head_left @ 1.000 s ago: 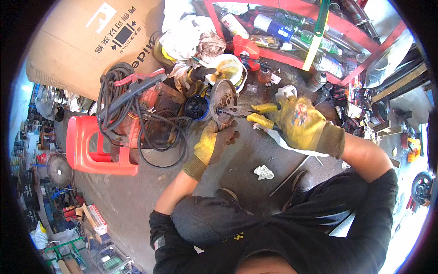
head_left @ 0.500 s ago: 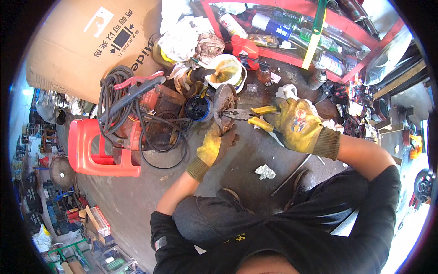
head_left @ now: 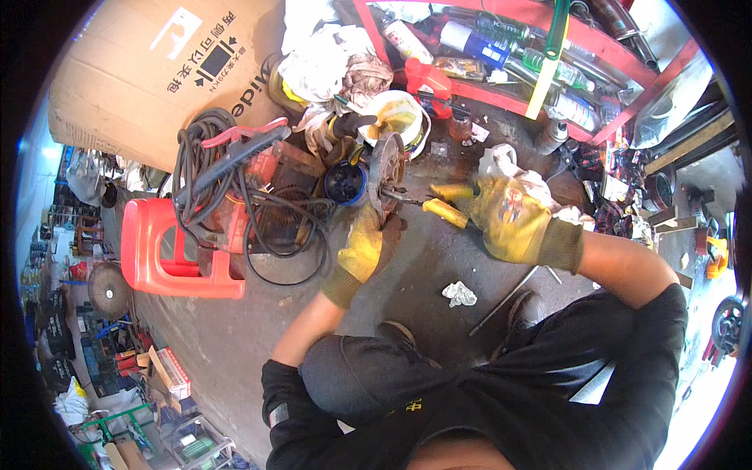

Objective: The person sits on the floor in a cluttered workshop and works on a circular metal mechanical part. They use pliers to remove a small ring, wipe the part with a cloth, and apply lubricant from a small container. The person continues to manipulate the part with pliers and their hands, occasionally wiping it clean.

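My left hand [head_left: 363,249], in a yellow and dark work glove, is closed on the lower part of a dirty round metal disc-shaped part [head_left: 385,174], which stands on edge with its inner face turned right. In my right hand [head_left: 513,218], gloved in yellow, is a pair of pliers [head_left: 445,213] with yellow handles. The pliers' jaws reach the middle of the disc's inner face; what they grip there, if anything, is too small to make out. Behind the disc are a blue-rimmed tin [head_left: 345,182] with dark contents and a white bucket [head_left: 424,133] with brownish residue.
A red machine wound with black cables [head_left: 205,149] and a red plastic stool [head_left: 145,247] stand to the left, before a large cardboard box [head_left: 117,94]. A red-framed rack [head_left: 599,43] holds bottles and cans. Crumpled white paper [head_left: 459,294] and a thin rod [head_left: 501,301] lie on the floor.
The pliers have turned in my right hand, so their jaws now show narrower, with the handles tilted more downward. My left hand keeps its hold on the disc. The whole view has shifted slightly.
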### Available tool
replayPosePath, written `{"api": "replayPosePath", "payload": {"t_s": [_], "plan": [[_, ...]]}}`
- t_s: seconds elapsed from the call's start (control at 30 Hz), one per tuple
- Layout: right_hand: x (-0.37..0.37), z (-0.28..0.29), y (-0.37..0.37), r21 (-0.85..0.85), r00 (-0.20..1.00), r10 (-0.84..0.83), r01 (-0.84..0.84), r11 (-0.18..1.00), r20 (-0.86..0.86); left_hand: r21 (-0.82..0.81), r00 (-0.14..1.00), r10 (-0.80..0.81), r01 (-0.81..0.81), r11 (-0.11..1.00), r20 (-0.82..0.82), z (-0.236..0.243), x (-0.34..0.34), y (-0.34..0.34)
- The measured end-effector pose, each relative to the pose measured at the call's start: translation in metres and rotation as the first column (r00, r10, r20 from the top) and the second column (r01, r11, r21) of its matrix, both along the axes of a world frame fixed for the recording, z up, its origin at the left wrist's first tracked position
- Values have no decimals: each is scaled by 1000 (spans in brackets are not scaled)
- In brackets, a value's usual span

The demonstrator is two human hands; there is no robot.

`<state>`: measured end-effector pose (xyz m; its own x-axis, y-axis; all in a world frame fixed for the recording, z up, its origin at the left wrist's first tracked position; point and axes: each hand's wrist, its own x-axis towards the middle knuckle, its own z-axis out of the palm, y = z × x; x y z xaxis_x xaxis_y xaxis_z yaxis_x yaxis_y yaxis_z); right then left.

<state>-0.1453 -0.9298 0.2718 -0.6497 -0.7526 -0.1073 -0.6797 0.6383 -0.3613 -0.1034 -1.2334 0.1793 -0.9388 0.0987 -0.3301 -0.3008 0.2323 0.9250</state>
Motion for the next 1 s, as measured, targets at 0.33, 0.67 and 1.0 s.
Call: {"api": "replayPosePath", "payload": {"t_s": [0.33, 0.67, 1.0], "plan": [[-7, 2, 12, -159, 984, 102, -78, 984, 147, -278, 972, -129, 70, 958, -198, -8, -6, -11], [1, 1, 13, -152, 995, 91, -96, 984, -43, -108, 995, -15, 5, 994, -95, 15, 2, 0], [4, 7, 11, 53, 940, 171, -163, 985, -295, -168, 995, 41, -56, 984, -93, 14, 2, 2]]}}
